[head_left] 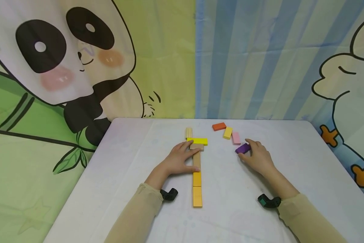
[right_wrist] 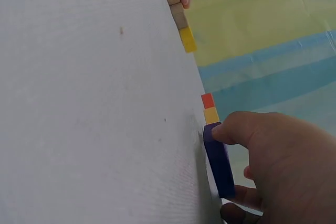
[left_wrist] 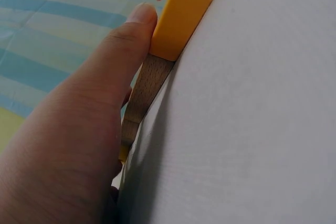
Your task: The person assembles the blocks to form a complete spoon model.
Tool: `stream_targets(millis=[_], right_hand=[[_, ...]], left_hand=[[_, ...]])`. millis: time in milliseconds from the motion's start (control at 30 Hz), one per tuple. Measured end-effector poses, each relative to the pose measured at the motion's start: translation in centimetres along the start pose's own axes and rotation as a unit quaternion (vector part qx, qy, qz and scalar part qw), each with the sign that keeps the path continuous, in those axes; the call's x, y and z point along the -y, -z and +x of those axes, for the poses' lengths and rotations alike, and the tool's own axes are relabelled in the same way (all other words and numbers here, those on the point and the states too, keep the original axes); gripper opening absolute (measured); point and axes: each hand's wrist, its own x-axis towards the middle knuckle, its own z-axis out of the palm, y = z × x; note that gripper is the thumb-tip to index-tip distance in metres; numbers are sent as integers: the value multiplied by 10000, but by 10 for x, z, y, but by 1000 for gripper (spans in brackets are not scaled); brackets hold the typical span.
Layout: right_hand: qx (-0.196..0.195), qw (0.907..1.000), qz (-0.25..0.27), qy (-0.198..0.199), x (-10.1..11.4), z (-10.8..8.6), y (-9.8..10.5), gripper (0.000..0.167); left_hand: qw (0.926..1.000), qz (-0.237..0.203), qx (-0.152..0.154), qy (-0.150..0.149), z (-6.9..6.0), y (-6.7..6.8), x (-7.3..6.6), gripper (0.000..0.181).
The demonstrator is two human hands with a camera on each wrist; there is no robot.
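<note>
A row of flat blocks runs along the table, with two orange-yellow blocks (head_left: pixel 197 196) nearest me and a plain wooden block (head_left: pixel 196 160) beyond them. A short wooden block (head_left: pixel 197 147) and a bright yellow block (head_left: pixel 201 141) lie crosswise at its far end. My left hand (head_left: pixel 177 159) rests on the row with spread fingers; its thumb (left_wrist: pixel 118 51) touches the row near where orange meets wood. To the right, my right hand (head_left: pixel 259 159) pinches a purple block (right_wrist: pixel 218 161) at its ends between thumb and fingers. The purple block is low over or on the table; I cannot tell which.
Beyond the purple block lie a pink block (head_left: pixel 236 138), a light yellow block (head_left: pixel 227 133) and an orange-red block (head_left: pixel 219 126). A pale ridged block (head_left: pixel 189 132) sits past the row's far end. Printed curtains hang behind the white table (head_left: pixel 133 152).
</note>
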Motion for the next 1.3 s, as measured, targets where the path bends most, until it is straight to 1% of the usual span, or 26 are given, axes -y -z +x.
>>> stream_targets(millis=[100,267,433,567,667,767,833,967,1133,1233,1300], right_hand=[[17,10000,51,66,-1,0,0,80],[-93,9999,130,53,-1,-1,1,81],[-174,9995,260,-13,-1,-2,2,75],[-342,9986,404,-35,-1,-2,4,72],[-487,9977,464,106,-1,-2,4,70],[-559,9966,495,351,0,0,4,68],[-573,9958,512,505,2,1,5,67],[-510,9948,598,655,10,3,11,64],[-431,9917,781,929,25,14,18,57],[-384,9892,981,1017,36,28,17,55],[-253,9894,1042,981,43,39,14,55]], left_hand=[[10000,6,4,3,0,-1,0,92],[10000,-22,-25,-1,0,-1,1,93],[10000,-24,-20,11,0,0,0,92],[10000,-63,-14,25,-1,1,-1,92],[9999,-115,-12,33,-2,2,-2,93],[9999,-107,2,49,-3,2,-2,93],[9999,-108,9,53,-3,2,-2,92],[10000,-61,-8,20,-2,2,-2,91],[10000,-62,-13,4,-1,3,-2,91],[10000,-74,20,42,-1,2,-2,92],[9999,-84,43,79,-1,2,-2,93]])
